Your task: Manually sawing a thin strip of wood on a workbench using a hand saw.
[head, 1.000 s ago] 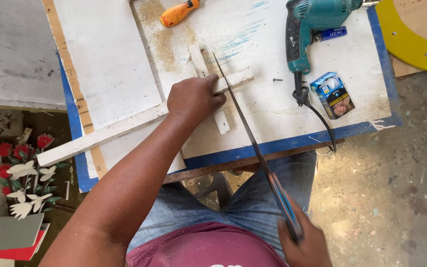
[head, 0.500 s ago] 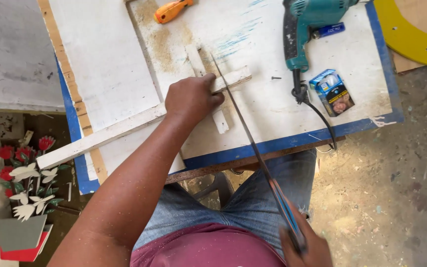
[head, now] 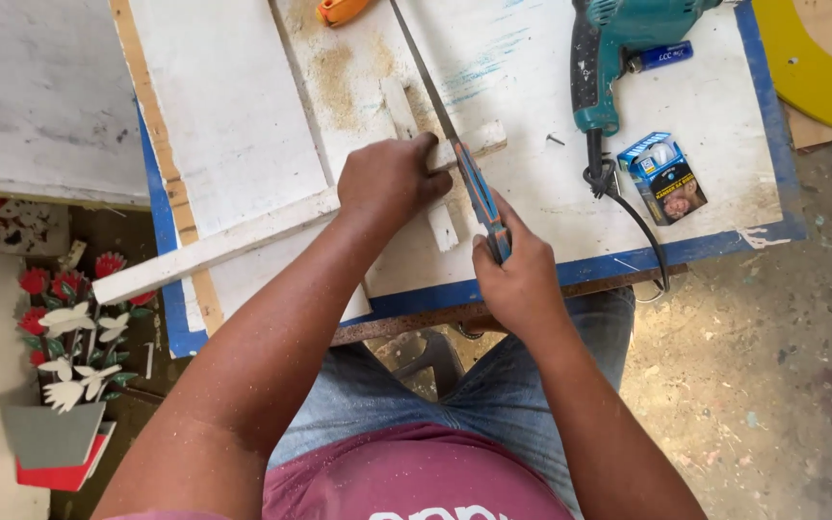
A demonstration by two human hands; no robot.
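Note:
A long white wooden strip (head: 223,246) lies slantwise across the white work table (head: 705,87). My left hand (head: 389,181) presses down on the strip near its right end. My right hand (head: 520,274) grips the blue and orange handle of a hand saw (head: 435,101). The thin blade runs up and away from my hand, crossing the strip just right of my left fingers. A short white wooden piece (head: 402,106) lies under the strip, at right angles to it. Sawdust is scattered around the cut.
A teal electric drill (head: 604,58) with a black cord lies at the table's right, next to a blue marker (head: 657,56) and a small blue carton (head: 664,178). An orange tool handle (head: 339,10) sits at the top edge. A white board (head: 228,106) covers the left part. Painted wooden flowers (head: 69,332) stand at the lower left.
My right hand has pushed the saw forward, from near my lap up to the table edge. The blade now reaches far past the strip. My left hand stays on the strip.

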